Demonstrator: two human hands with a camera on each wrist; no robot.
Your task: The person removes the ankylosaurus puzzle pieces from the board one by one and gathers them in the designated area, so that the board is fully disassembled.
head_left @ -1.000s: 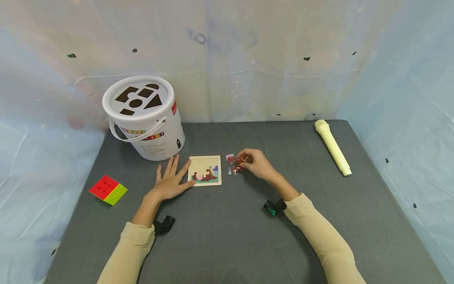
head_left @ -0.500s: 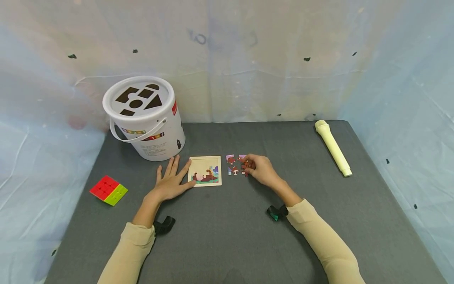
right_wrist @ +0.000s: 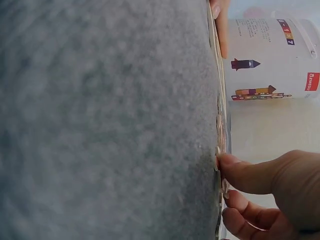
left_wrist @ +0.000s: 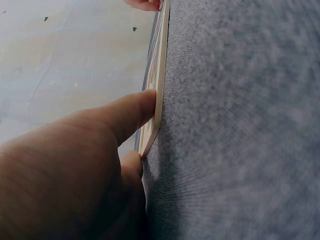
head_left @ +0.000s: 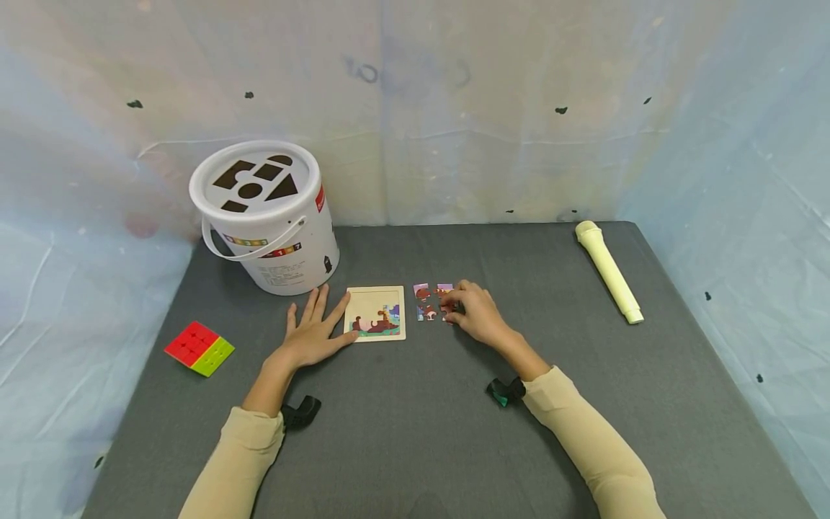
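Right hand [head_left: 478, 311] has slid a little toward the right edge of the table since a second ago, and a second pink piece now shows clear of it at the top of the loose puzzle pieces [head_left: 433, 300]. Left hand [head_left: 315, 330] hasn't moved.

Loose pieces sit in a small cluster near the table's [head_left: 583, 404] middle, just right of the puzzle board [head_left: 375, 312]. Right hand's fingers are curled down onto the right side of the cluster; right wrist view shows a fingertip [right_wrist: 227, 162] pressing a piece against the mat, other fingers bent below it. Whether it actually pinches a piece, can't tell.

Puzzle board lies flat, partly filled: brown and green picture along its near side, bare wood on the far side. Left hand is flat on the table, fingers straight and spread, index finger [left_wrist: 131, 111] touching the board's left edge, confirmed in the left wrist view.

White bucket [head_left: 269, 216] with shape cutouts in the lid stands toward the far left corner, behind the left hand. Cube [head_left: 198, 347], red and green faces up, lies near the left edge. Cream flashlight [head_left: 609, 269] lies near the far right corner, well apart from the hands. Both sleeves are beige.
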